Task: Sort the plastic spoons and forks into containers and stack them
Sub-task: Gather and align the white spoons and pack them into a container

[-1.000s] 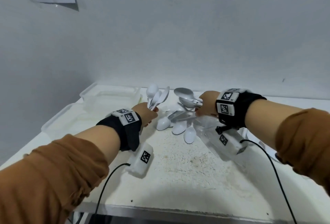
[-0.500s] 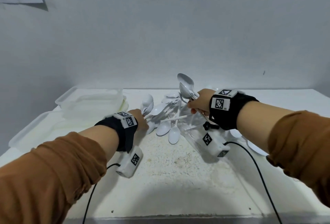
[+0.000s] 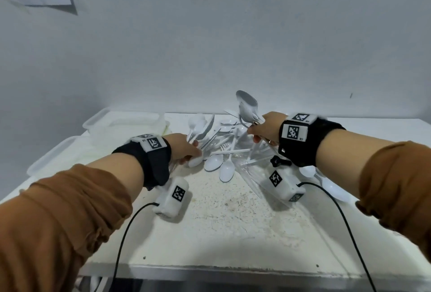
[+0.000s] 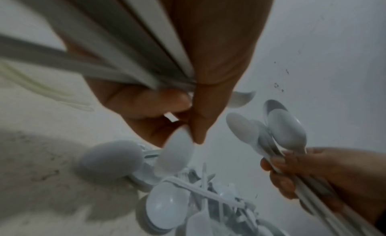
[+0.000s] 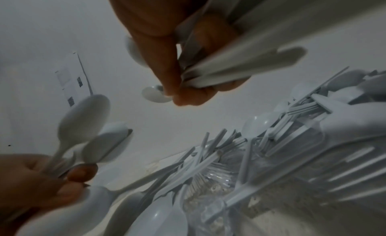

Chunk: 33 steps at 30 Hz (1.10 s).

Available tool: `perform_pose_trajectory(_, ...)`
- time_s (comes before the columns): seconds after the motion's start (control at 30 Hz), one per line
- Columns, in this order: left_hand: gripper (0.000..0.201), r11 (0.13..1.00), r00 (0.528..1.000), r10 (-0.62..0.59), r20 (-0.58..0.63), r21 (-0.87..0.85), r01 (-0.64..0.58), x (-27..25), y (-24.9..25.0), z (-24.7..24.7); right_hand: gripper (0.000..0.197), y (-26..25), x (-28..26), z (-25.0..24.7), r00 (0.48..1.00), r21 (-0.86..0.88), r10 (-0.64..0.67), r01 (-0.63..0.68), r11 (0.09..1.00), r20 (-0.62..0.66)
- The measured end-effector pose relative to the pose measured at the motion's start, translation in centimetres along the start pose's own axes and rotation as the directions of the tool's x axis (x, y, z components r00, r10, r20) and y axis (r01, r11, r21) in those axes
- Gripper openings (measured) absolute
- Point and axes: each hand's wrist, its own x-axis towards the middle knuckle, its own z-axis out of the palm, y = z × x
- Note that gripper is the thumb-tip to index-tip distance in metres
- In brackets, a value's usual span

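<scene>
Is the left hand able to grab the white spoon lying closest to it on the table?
Probably yes, but awkwardly. The left hand already grips a bundle of spoons, and its fingertips touch the nearest spoon; nothing lies between.

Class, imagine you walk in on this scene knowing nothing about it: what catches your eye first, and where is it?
First, the tangled pile of white plastic spoons and forks at the back middle of the table. Next, both hands: the left hand grips a bunch of spoons beside the pile, and the right hand holds another spoon bundle raised above it. Pale containers sit far left.
</scene>
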Motion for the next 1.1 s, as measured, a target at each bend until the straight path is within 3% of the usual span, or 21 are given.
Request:
perform_pose_trajectory(0.13,0.011,0.91,0.996,0.09,-0.018,-0.404,-0.09,-0.8,-0.7,-0.5,0.035,-0.4,-0.4,0.2,0.999,0.013,-0.033,0.034,0.999,-0.019)
perform_pose_trajectory(0.23,0.02,0.767,0.99,0.121,-0.075,-0.626,-0.142,-1.8,-0.8,-0.6,0.039,-0.7,-0.4,0.3,0.998,0.014,-0.061,0.061,0.998,-0.004)
perform_pose_trajectory(0.33,0.027,0.686,0.984,0.151,-0.093,-0.706,-0.172,-2.8,-0.5,-0.8,0.042,-1.2,-0.5,0.5,0.997,-0.021,-0.083,0.083,0.996,-0.004)
perform_pose_trajectory(0.47,0.018,0.657,0.988,0.099,-0.12,-0.737,-0.156,-4.1,-0.4,-1.3,0.041,-2.1,-0.7,0.6,0.992,-0.042,-0.125,0.125,0.991,0.012)
perform_pose_trajectory(0.53,0.015,0.597,0.985,0.1,-0.14,-0.784,-0.172,-4.3,-0.6,-1.6,0.039,-2.5,-0.5,0.9,0.991,-0.055,-0.127,0.129,0.99,0.039)
perform_pose_trajectory(0.7,0.028,0.422,0.977,0.093,-0.192,-0.881,-0.214,-4.6,-1.3,-2.3,0.035,-2.6,0.4,2.0,0.989,0.001,-0.136,0.136,0.991,0.063)
perform_pose_trajectory(0.93,0.011,0.453,0.956,0.063,-0.287,-0.845,-0.283,-3.9,-1.9,-2.2,0.036,-3.9,2.3,3.5,0.984,-0.054,-0.15,0.155,0.986,0.094)
perform_pose_trajectory(1.1,0.02,0.63,0.924,0.018,-0.381,-0.714,-0.306,-2.9,-1.7,-2.5,0.029,-4.8,2.7,3.8,0.974,-0.239,-0.172,0.204,0.949,0.15)
